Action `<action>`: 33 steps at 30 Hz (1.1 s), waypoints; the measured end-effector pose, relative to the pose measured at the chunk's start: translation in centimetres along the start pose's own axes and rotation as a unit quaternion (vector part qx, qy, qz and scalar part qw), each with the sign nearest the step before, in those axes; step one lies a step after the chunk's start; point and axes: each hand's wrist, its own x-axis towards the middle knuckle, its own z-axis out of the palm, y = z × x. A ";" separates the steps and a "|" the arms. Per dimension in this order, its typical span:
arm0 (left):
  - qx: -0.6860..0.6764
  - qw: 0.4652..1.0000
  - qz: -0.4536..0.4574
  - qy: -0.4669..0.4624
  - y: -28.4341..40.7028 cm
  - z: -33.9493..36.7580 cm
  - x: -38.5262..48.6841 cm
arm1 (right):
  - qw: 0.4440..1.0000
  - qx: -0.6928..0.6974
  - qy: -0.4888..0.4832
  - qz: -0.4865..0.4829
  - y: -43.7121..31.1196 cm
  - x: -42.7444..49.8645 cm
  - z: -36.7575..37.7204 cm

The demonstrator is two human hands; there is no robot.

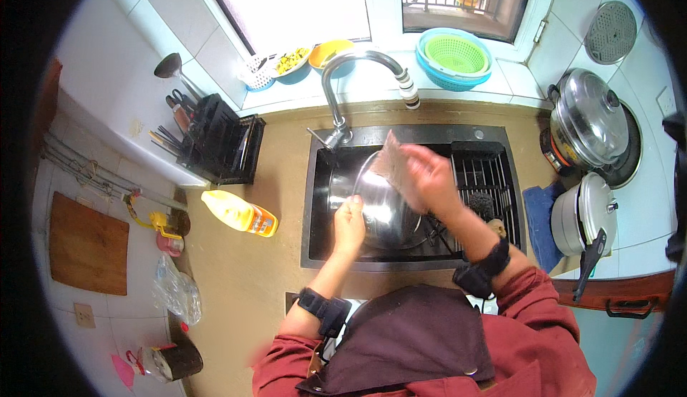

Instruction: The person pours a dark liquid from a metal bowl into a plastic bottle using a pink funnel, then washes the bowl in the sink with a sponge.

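Note:
Over the black sink (316,246), my left hand (350,225) grips the near-left rim of a shiny metal pot or basin (384,230), which is tilted inside the sink. My right hand (432,179) holds a greyish-brown cloth (396,174) above that vessel; the cloth hangs partly across it and looks blurred. A curved chrome faucet (334,96) rises behind the sink, and no water is seen coming from its spout. At the sink's right side are a metal rack (502,182) and a dark scrubber (480,203).
Left of the sink lies a yellow detergent bottle (241,214), with a black utensil holder (214,144) behind it. A blue cloth (542,225), a pressure cooker (579,220) and a lidded steamer pot (590,123) are at the right. Colanders (456,56) and bowls (330,53) line the sill.

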 end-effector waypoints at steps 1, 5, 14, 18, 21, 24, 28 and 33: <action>-0.026 0.998 -0.044 0.023 0.1 0.4 0.0 | 0.992 -0.086 -0.008 -0.093 -0.4 -1.5 1.3; 0.148 0.960 0.235 0.033 1.2 2.1 -1.1 | 0.902 -0.372 -0.084 -0.201 -0.9 -4.1 5.2; 0.213 0.953 0.210 -0.048 3.5 0.0 -3.3 | 0.936 -0.304 -0.153 0.091 8.9 9.2 1.8; 0.137 0.984 0.109 -0.028 2.1 0.6 -1.9 | 0.897 -0.424 -0.069 -0.109 5.3 1.6 5.3; 0.069 0.987 0.142 0.019 1.4 0.9 -0.8 | 0.896 -0.400 -0.091 -0.170 0.5 -4.9 6.7; 0.167 0.975 0.139 -0.043 2.1 0.3 -1.1 | 0.904 -0.395 -0.055 -0.151 -0.9 -2.7 5.8; 0.168 0.971 0.155 -0.074 4.9 -1.5 -2.3 | 0.962 -0.178 -0.189 0.087 2.6 5.4 1.8; 0.058 0.989 0.134 0.000 7.0 -4.8 -2.3 | 0.973 0.018 -0.163 0.162 7.2 5.1 -3.1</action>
